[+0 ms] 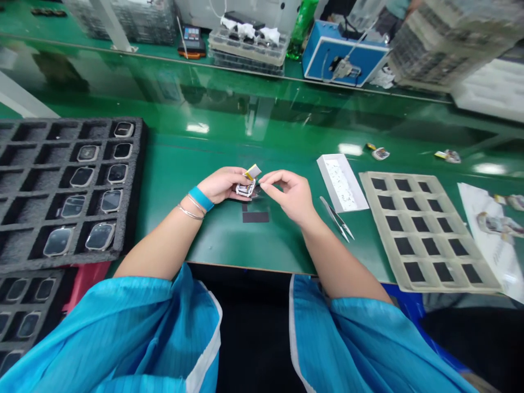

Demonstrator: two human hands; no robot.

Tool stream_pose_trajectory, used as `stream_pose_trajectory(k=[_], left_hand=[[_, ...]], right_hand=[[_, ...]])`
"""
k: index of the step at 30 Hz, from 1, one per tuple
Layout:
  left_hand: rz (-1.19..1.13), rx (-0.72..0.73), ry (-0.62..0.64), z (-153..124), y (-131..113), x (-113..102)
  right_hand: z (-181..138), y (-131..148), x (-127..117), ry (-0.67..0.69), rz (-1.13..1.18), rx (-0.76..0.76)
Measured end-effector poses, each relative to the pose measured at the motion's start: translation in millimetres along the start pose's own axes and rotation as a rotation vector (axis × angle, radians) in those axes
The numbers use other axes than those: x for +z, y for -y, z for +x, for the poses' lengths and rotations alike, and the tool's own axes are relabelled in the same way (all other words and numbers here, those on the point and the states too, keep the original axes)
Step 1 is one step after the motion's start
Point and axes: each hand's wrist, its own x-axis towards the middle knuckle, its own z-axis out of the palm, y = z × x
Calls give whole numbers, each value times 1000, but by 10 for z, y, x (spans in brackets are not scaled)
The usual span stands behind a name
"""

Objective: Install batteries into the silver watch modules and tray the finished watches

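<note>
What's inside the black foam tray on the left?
Rounded-square watch bodies with glass fronts sit in its square pockets. The black foam tray holds them in rows. The pocket bottoms under them can't be seen, because the watches cover them.

An electronics assembly workshop is shown, laid out as a production line for small watch-like devices. A long green workbench [262, 117] runs across the view, and a second bench [135, 60] lies beyond it at 12 o'clock, where stacked component trays [248, 49] are kept. A blue bench instrument [346, 57] is placed at 1 o'clock. Foam trays [69, 185] holding rows of glass-fronted watch bodies are laid at 9 o'clock, while fine tweezers [336, 218] and a beige moulded tray [429, 232] are set at 3 o'clock. Blue striped smock sleeves [110, 333] are worn at the bench, and a small watch body [245, 189] is held at the centre.
</note>
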Motion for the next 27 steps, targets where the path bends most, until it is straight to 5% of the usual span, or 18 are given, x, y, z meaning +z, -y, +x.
stream_pose_trajectory(k=[7, 18, 27], left_hand=[[-12, 48, -110, -23, 74, 227], [1, 40, -92, -28, 89, 230], [-38, 38, -112, -16, 118, 242]], right_hand=[[2, -100, 57, -12, 87, 96], [-9, -122, 77, 55, 28, 62], [-53, -65, 108, 64, -288, -60]])
